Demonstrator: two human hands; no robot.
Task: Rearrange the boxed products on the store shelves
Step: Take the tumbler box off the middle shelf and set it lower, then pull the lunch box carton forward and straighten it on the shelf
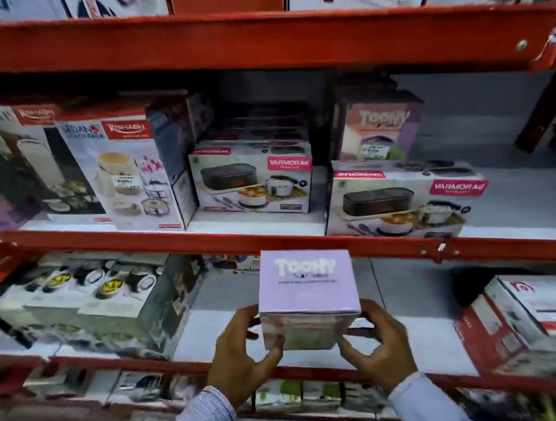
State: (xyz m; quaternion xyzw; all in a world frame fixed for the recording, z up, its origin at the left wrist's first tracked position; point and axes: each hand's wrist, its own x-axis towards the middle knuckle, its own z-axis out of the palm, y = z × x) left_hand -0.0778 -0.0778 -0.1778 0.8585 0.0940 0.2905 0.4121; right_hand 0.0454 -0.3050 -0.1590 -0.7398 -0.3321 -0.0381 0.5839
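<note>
A small lilac Toony box (307,284) is held in front of the lower shelf, its printed top facing me. My left hand (242,357) grips its left side and my right hand (379,346) grips its right side, fingers curled under the bottom edge. A second Toony box (380,126) stands on top of a wide Varmora box (405,200) on the middle shelf at right. Another Varmora box (252,179) sits in the middle of that shelf, with two tall Rishabh boxes (126,173) to its left.
Red shelf rails (261,37) run across above and below. On the lower shelf a large box of bowls (98,303) sits at left and a red-and-white box (527,319) at right. Grey shelf surface (511,198) shows right of the wide Varmora box.
</note>
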